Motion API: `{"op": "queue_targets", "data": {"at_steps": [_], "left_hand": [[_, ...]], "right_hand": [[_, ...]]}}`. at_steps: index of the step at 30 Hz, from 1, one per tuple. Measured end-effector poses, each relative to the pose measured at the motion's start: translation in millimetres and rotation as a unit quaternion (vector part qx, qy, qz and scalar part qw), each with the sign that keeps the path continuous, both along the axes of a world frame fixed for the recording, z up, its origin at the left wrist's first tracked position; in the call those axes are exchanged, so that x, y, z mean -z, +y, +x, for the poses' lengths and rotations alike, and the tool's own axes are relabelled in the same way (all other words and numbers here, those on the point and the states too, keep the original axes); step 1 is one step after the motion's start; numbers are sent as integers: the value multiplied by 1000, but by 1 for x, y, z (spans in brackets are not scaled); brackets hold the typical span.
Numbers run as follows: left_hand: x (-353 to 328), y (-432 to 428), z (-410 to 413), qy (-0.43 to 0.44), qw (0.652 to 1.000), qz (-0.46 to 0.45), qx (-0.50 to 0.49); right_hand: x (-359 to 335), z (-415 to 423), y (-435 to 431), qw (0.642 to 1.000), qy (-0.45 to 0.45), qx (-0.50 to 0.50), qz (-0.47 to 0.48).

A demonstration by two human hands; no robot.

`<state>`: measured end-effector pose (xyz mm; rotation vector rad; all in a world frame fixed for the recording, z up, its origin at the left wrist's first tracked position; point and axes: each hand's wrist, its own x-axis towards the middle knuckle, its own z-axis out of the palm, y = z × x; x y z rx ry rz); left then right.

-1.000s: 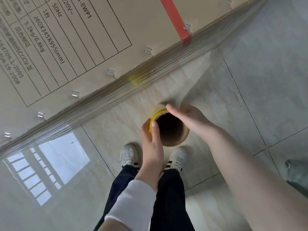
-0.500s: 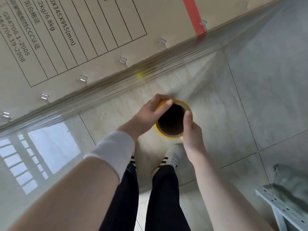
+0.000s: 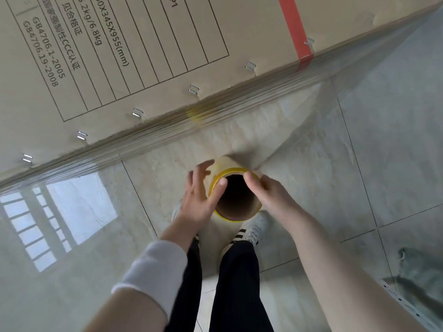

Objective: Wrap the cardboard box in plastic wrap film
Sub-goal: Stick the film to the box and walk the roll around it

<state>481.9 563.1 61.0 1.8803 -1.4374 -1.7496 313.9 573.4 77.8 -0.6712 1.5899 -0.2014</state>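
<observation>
The cardboard box (image 3: 167, 44) fills the upper left, with a printed table, staples and a red tape strip. Bands of clear plastic film (image 3: 239, 101) hug its side edge. A sheet of film runs from the far right corner of the box down to the film roll (image 3: 236, 218), which stands upright below me and has a yellow rim and a dark hollow core. My right hand (image 3: 273, 200) grips the roll's right side, thumb on the rim. My left hand (image 3: 199, 202) rests its thumb on the left rim, with its blurred fingers spread beside the roll.
I stand on a glossy tiled floor (image 3: 383, 140) with a window reflection (image 3: 60, 216) at the left. My white shoe (image 3: 256, 227) is right under the roll. A grey bundle (image 3: 422, 271) and a white perforated rail (image 3: 407, 305) lie at the bottom right.
My hands have shifted round the roll's rim: the left hand's fingers came off the rim and spread out, and the right hand moved to the right side. The view slid along the box.
</observation>
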Motion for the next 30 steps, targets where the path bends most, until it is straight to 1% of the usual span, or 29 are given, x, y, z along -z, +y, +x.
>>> {"op": "queue_targets", "data": {"at_steps": [2,4,6,8,9,11,14,16,17,19,22,24,27,30], "left_hand": [[6,-25,7,38,990,32,128],[14,-46,6,76,972,71,209],[18,-57,3,92,961,114,236],[16,-55,1,93,966,130,202],[14,-51,0,96,974,123,162],[9,-36,2,98,989,95,53],[1,-4,14,57,995,19,-83],[-4,17,18,19,987,-21,-155],[-6,24,18,2,981,-37,-188],[-9,30,13,-29,971,-50,-233],[-6,18,13,-39,968,-37,-246],[-2,3,26,-11,979,-28,-204],[0,-34,49,19,999,-3,-38],[3,-65,61,-2,994,36,108]], "right_hand": [[6,6,22,993,-68,96,-12],[15,15,40,973,-110,201,-15],[16,27,47,952,-118,282,15],[14,39,44,940,-86,328,19],[12,43,39,945,-50,323,17],[7,46,28,967,10,253,0],[1,42,7,995,17,96,-24],[-5,43,-9,999,15,-5,-28],[-8,44,-17,999,13,-41,-29],[-10,49,-29,997,-7,-73,-25],[-10,52,-41,997,-27,-69,-17],[-6,52,-41,998,-50,-37,-17],[3,57,-25,994,-92,54,-21],[9,74,2,982,-92,165,17]]}}
